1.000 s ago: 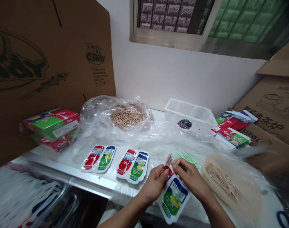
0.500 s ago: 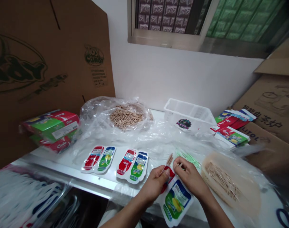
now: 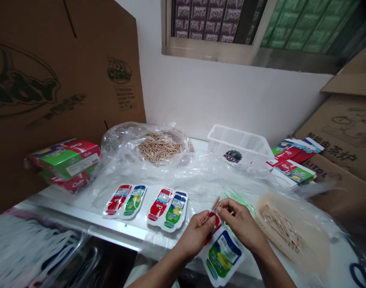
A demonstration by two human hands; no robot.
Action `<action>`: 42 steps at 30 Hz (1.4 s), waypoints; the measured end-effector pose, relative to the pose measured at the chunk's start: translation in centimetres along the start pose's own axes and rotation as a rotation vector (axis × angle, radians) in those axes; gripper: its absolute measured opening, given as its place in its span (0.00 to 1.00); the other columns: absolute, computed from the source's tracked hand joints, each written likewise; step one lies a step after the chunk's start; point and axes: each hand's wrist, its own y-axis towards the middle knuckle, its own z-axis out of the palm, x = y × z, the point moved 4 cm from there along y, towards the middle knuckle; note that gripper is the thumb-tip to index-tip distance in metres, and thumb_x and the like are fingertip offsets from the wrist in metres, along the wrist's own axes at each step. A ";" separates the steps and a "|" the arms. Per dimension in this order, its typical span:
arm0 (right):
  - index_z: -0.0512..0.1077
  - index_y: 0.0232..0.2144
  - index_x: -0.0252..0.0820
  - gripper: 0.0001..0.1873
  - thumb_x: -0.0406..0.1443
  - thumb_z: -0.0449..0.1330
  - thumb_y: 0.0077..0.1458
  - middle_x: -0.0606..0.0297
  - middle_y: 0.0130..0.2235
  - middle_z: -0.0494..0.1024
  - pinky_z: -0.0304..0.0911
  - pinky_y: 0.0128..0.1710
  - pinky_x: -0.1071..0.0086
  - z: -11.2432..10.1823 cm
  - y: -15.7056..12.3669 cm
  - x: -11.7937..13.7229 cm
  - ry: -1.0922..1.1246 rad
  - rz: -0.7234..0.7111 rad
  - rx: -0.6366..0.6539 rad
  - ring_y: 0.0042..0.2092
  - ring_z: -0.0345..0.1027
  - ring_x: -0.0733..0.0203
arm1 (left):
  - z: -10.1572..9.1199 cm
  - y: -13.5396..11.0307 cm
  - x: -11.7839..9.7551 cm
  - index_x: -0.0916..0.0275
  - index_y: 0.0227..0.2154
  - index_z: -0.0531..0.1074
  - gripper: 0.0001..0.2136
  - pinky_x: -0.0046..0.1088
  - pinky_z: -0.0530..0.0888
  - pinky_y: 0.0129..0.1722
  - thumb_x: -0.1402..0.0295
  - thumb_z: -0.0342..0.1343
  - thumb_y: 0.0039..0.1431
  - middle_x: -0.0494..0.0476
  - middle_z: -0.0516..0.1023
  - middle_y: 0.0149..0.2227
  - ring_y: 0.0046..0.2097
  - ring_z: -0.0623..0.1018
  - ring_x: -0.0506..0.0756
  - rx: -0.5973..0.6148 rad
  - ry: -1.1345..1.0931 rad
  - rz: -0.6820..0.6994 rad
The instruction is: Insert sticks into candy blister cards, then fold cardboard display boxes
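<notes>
My left hand (image 3: pixel 196 234) grips a bottle-shaped packet (image 3: pixel 222 254), red at the top, green and blue lower down, near the table's front edge. A few toothpicks (image 3: pixel 214 204) stick out of the packet's red top. My right hand (image 3: pixel 243 224) pinches those toothpicks at the opening. Two finished double packets (image 3: pixel 125 200) (image 3: pixel 168 209) lie flat to the left of my hands.
A pile of toothpicks on a round dish (image 3: pixel 291 232) sits under plastic to the right. Another toothpick heap (image 3: pixel 160 147) lies in a clear bag at the back. A white basket (image 3: pixel 240 146), stacked packets (image 3: pixel 294 164), wrapped packs (image 3: pixel 65 162) and cardboard boxes (image 3: pixel 345 136) surround the table.
My hands and the packet shifted slightly right. The packet tilted a little, and my right fingers moved closer onto the toothpicks at its top.
</notes>
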 end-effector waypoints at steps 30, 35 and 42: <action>0.66 0.32 0.42 0.05 0.32 0.53 0.50 0.69 0.30 0.71 0.59 0.34 0.72 0.0 0.1 -0.1 0.098 -0.042 -0.018 0.32 0.64 0.64 | 0.6 -0.4 0.3 0.66 0.35 0.72 0.26 0.22 0.62 0.27 0.46 0.59 0.46 0.51 0.68 0.24 0.24 0.65 0.47 -0.030 -0.084 0.002; 0.67 0.42 0.43 0.12 0.39 0.53 0.56 0.67 0.34 0.73 0.60 0.37 0.71 0.2 -0.2 0.6 0.083 -0.057 0.005 0.35 0.65 0.62 | 0.5 -0.5 0.3 0.66 0.36 0.72 0.26 0.22 0.61 0.26 0.46 0.59 0.46 0.51 0.67 0.23 0.23 0.64 0.47 -0.025 -0.063 -0.014; 0.67 0.28 0.42 0.13 0.44 0.52 0.57 0.70 0.26 0.69 0.57 0.31 0.72 -0.3 -0.3 0.7 -0.042 -0.041 -0.011 0.29 0.61 0.64 | 0.1 -0.4 -0.3 0.65 0.35 0.71 0.26 0.23 0.63 0.28 0.44 0.57 0.46 0.51 0.67 0.23 0.24 0.65 0.48 -0.016 -0.030 -0.002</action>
